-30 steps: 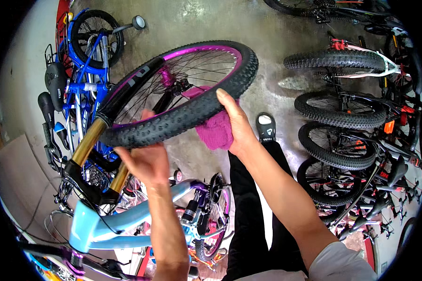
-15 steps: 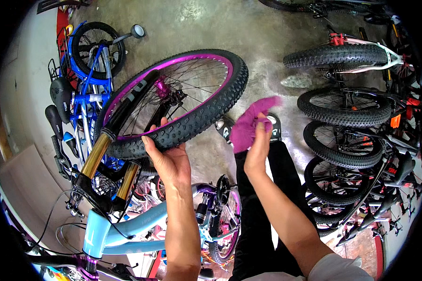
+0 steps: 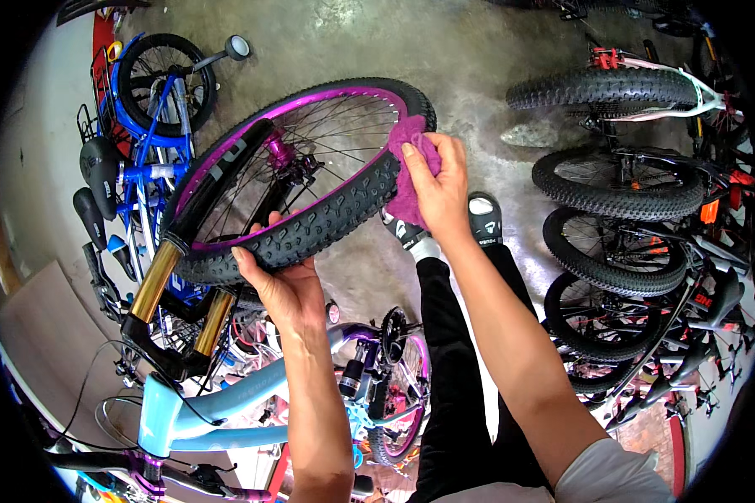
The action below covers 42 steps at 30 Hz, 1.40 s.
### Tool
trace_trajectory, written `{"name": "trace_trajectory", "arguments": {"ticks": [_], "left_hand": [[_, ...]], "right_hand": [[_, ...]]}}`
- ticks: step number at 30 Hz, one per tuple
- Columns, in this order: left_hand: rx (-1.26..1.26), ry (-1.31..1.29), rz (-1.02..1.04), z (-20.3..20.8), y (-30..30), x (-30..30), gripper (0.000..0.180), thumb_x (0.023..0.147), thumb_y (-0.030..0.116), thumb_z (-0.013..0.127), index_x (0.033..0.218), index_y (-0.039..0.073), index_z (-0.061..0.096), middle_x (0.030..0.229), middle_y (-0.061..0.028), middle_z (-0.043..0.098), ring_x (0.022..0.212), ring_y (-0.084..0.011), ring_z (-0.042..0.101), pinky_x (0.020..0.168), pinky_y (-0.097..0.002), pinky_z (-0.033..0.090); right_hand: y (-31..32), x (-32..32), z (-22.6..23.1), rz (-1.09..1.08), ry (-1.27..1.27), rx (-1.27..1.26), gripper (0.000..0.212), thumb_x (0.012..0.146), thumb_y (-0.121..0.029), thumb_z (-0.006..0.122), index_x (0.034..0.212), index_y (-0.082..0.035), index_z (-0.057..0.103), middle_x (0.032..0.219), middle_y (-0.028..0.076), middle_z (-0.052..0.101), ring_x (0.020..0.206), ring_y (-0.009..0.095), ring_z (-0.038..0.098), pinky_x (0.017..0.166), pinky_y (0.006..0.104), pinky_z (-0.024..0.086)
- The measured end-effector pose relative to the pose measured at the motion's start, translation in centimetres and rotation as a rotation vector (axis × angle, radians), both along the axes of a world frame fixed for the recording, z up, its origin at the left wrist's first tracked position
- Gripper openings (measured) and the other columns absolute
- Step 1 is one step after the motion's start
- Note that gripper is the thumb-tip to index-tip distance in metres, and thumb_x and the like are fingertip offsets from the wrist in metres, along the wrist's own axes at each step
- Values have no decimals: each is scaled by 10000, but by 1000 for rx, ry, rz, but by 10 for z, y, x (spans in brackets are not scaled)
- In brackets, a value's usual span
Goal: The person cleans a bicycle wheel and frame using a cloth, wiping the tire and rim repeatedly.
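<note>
A bicycle's front wheel, with a knobby black tyre [image 3: 331, 220] and purple rim [image 3: 319, 105], is tilted up before me in its fork [image 3: 158, 281] with gold stanchions. My left hand [image 3: 283, 281] grips the tyre's near side, thumb on the tread and fingertips curled over toward the spokes. At the wheel's right end, my right hand [image 3: 443, 189] is closed on a purple cloth [image 3: 411, 172] pressed against the tyre and rim edge. The light blue frame [image 3: 226, 411] reaches below and left of the wheel, beneath my left forearm.
On the left stands a blue bicycle [image 3: 155, 142] with a round mirror [image 3: 237, 47]. Several bicycles line the right side, their tyres [image 3: 617, 184] pointing toward me. Handlebars [image 3: 101, 461] lie at the lower left. My sandalled feet [image 3: 485, 220] are on the concrete floor [image 3: 470, 50].
My right hand has brought the cloth up and left from open air onto the tyre. The wheel and my left hand have shifted slightly left in the picture.
</note>
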<state>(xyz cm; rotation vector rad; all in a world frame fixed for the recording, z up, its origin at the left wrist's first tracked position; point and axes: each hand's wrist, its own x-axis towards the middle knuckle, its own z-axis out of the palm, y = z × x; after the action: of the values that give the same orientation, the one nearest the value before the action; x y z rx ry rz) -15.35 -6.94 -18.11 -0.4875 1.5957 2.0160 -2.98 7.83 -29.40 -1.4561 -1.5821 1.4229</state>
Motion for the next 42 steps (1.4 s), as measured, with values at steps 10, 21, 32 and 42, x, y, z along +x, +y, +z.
{"name": "trace_trajectory", "arguments": {"ticks": [10, 21, 32, 42], "left_hand": [[-3, -38, 20, -2, -17, -11, 616, 938, 564, 688, 1331, 113, 539, 1351, -139, 634, 1268, -337, 596, 1087, -518, 479], [11, -3, 7, 2, -16, -10, 629, 924, 548, 712, 1303, 68, 561, 1355, -141, 640, 1274, -337, 593, 1122, -518, 451], [19, -17, 20, -1, -19, -10, 605, 924, 548, 716, 1298, 94, 573, 1336, -145, 652, 1291, -370, 588, 1111, -523, 462], [32, -41, 51, -8, -7, -4, 570, 928, 544, 711, 1245, 83, 602, 1319, -150, 663, 1255, -404, 607, 1104, -555, 463]], "right_hand": [[-58, -10, 73, 425, 61, 236, 309, 779, -190, 762, 1047, -114, 628, 1012, 90, 564, 963, 311, 601, 752, 427, 527], [43, 41, -97, -136, 224, -710, 460, 994, -387, 665, 1245, -8, 594, 1269, 151, 646, 1084, 237, 612, 944, 393, 481], [-32, 30, 62, 492, 220, 7, 238, 787, -107, 660, 1012, -39, 623, 1054, 160, 598, 1027, 352, 621, 900, 421, 500], [95, 41, -115, -29, -18, -427, 319, 870, -164, 648, 1143, 1, 667, 1101, 211, 679, 1046, 356, 655, 948, 411, 505]]}}
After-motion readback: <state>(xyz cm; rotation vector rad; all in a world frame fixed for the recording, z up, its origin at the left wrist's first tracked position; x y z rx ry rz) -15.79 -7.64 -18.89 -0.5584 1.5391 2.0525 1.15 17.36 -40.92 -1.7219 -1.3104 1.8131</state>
